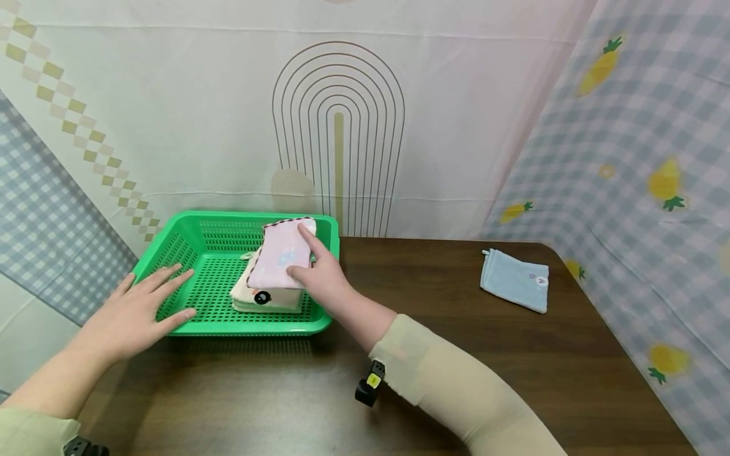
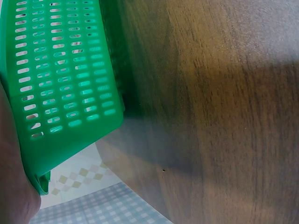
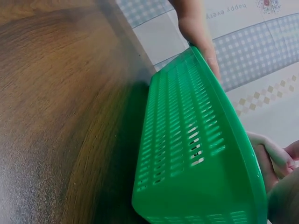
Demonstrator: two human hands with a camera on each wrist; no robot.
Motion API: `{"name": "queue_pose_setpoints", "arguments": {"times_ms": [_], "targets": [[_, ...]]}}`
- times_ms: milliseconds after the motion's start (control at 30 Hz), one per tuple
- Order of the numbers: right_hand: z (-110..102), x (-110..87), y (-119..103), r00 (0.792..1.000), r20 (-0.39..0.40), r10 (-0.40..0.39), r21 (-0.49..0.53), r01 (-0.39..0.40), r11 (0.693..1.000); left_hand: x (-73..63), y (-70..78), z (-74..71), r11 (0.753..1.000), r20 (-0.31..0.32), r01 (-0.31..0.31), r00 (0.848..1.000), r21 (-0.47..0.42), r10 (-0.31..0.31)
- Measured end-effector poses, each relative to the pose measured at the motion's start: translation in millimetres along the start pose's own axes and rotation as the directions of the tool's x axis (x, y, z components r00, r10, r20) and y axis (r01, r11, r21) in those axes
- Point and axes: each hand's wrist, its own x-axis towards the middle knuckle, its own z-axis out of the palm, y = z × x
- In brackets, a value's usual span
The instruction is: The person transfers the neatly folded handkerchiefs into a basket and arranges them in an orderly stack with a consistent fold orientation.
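Note:
My right hand (image 1: 325,272) grips a folded pink towel (image 1: 274,256) with a dark-and-white striped edge, its thumb and one finger on top and the other fingers hidden. The towel is tilted over folded cream towels (image 1: 285,303) at the right end of a green plastic basket (image 1: 245,328). In the right wrist view, the pink towel (image 3: 267,142) shows just past the basket rim. My left hand (image 1: 139,310) rests with spread fingers over the basket's near left corner. The left wrist view catches only part of that hand (image 2: 14,172) beside the slotted wall.
A folded light-blue cloth (image 1: 516,280) lies at the right of the dark wooden table (image 1: 399,278). Patterned fabric (image 1: 456,126) hangs behind the table, and checked fabric (image 1: 616,209) borders its right side. The basket stands near the back edge.

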Motion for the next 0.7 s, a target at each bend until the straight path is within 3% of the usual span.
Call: {"name": "queue_pose_setpoints", "arguments": {"times_ms": [367, 700], "targets": [[14.4, 9.7, 0.4, 1.0, -0.003, 0.026, -0.085, -0.027, 0.996, 0.5, -1.0, 0.7, 1.0, -0.004, -0.008, 1.0, -0.001, 0.008], [27.8, 15.5, -2.2, 0.997, -0.006, 0.08, -0.086, -0.08, 0.993, 0.6, -0.9, 0.2, 1.0, 0.0, 0.001, 1.0, -0.005, -0.001]]}}
